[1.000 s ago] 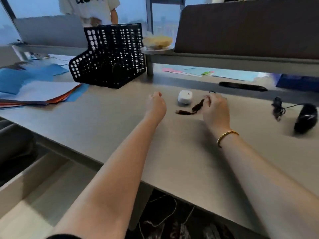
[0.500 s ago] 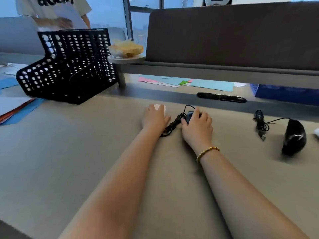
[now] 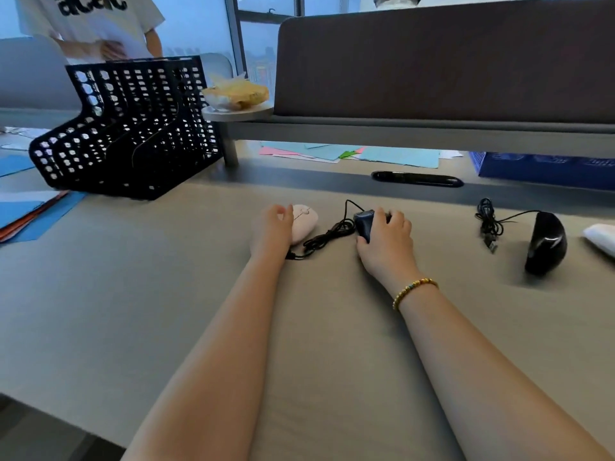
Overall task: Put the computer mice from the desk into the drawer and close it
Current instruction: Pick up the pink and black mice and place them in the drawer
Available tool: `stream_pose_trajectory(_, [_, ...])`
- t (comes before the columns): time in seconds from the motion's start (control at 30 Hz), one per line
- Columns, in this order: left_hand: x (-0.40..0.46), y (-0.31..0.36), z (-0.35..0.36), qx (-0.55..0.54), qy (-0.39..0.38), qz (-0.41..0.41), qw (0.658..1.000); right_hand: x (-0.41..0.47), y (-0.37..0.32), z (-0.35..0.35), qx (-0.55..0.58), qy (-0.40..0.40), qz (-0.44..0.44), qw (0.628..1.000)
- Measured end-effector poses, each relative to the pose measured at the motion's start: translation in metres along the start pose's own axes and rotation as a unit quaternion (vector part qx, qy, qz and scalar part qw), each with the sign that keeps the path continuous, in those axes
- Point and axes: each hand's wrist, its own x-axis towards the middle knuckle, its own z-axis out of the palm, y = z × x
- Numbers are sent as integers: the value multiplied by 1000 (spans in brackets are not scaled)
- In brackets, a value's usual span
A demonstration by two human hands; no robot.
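Note:
A pale pink wireless mouse (image 3: 304,222) lies on the grey desk (image 3: 133,294), and my left hand (image 3: 271,231) rests against its left side with fingers curled over it. My right hand (image 3: 386,242) is closed around a small dark wired mouse (image 3: 363,222), whose black cable (image 3: 327,236) lies bunched between the two hands. Further right stands a black vertical mouse (image 3: 545,242) with its coiled cable (image 3: 487,224). A white mouse (image 3: 600,237) shows partly at the right edge. The drawer is out of view.
A black perforated file rack (image 3: 133,128) stands at the back left beside blue and orange papers (image 3: 23,207). A brown partition (image 3: 446,58) runs along the back, with a black cable slot (image 3: 417,179). A person in a white shirt (image 3: 90,24) stands behind the rack.
The view swung right and lost the open drawer at lower left. My left hand reached the pink mouse, and my right hand closed on the dark wired mouse.

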Motion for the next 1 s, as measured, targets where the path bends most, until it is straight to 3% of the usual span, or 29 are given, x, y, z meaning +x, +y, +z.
stream_pose_trajectory(0.13, [-6, -1, -2, 96, 7, 54, 994, -8, 4, -2, 24, 10, 20, 999])
stream_pose_trajectory(0.33, [-7, 1, 1, 171, -154, 72, 971, -3, 1, 2, 1, 11, 48, 999])
stream_pose_trajectory(0.53, [-19, 0, 0, 134, -81, 93, 983, -2, 1, -1, 49, 25, 47, 997])
stream_pose_trajectory(0.77, [-47, -6, -25, -35, -16, 24, 999, -27, -18, -9, 271, 39, 34, 961])
stream_pose_trajectory(1.0, [-88, -29, -86, -4, 5, -15, 1000, -82, -68, -19, 367, 21, -28, 929])
